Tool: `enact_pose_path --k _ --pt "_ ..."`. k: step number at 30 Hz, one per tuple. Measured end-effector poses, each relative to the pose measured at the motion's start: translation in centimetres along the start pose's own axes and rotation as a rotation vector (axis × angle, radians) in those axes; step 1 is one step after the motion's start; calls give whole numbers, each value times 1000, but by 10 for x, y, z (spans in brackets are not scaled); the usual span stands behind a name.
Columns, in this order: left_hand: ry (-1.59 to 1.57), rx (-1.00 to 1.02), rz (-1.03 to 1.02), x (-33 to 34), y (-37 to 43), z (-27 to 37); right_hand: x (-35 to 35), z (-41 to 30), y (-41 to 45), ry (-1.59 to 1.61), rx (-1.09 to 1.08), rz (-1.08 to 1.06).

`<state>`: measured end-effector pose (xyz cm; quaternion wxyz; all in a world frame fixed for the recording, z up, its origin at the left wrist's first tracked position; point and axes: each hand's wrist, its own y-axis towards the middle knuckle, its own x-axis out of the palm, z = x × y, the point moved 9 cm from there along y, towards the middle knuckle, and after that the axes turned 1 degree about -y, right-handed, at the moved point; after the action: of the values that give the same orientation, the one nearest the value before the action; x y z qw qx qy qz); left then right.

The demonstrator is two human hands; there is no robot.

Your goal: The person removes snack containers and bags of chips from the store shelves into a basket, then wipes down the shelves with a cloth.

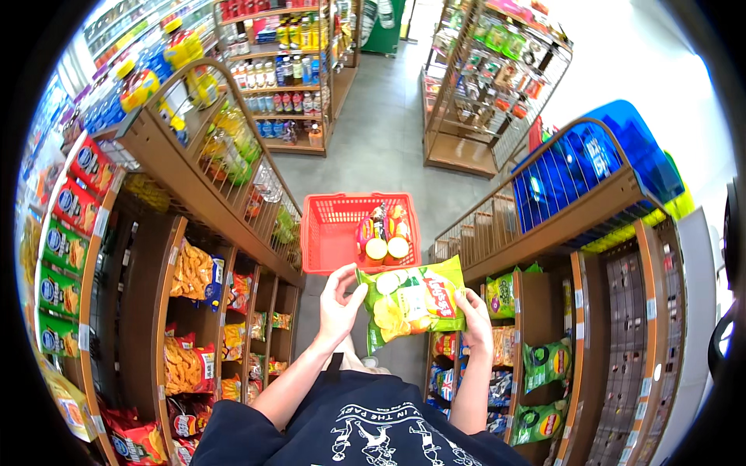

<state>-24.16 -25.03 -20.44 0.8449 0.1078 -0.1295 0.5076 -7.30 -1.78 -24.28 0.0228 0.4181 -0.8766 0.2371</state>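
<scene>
A green bag of Lay's potato chips (408, 303) is stretched between my two hands in front of my waist. My left hand (339, 303) pinches its left end between thumb and fingers. At the opposite end, my right hand (475, 317) grips the edge with the thumb on the printed front. Just beyond the bag, a red plastic shopping basket (329, 233) rests on the floor. Two bottles with yellow caps (384, 239) lie inside it, on the right side; their wrappers are colourful.
Snack shelves (169, 274) with bagged chips rise close on my left. On my right stand more shelves (542, 297) with green chip bags (545, 364), topped by blue plastic bins (588, 163). Ahead, a grey tiled aisle (373, 134) runs between a drinks rack (280, 87) and a wire display rack (466, 116).
</scene>
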Motion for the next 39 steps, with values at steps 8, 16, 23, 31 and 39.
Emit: enact_pose_path --k 8,16,23,31,39 --pt "-184 -390 142 -42 24 -49 73 -48 57 -21 -28 -97" --pt "59 -432 -115 -63 78 -83 138 -73 109 -337 -56 -46" --pt "146 -503 -35 -131 95 -118 199 -47 142 -581 125 -134" --pt "384 -527 -14 -154 103 -121 213 -19 197 -783 210 -194" --pt "441 -755 -66 -132 99 -126 208 -4 248 -1063 221 -311"
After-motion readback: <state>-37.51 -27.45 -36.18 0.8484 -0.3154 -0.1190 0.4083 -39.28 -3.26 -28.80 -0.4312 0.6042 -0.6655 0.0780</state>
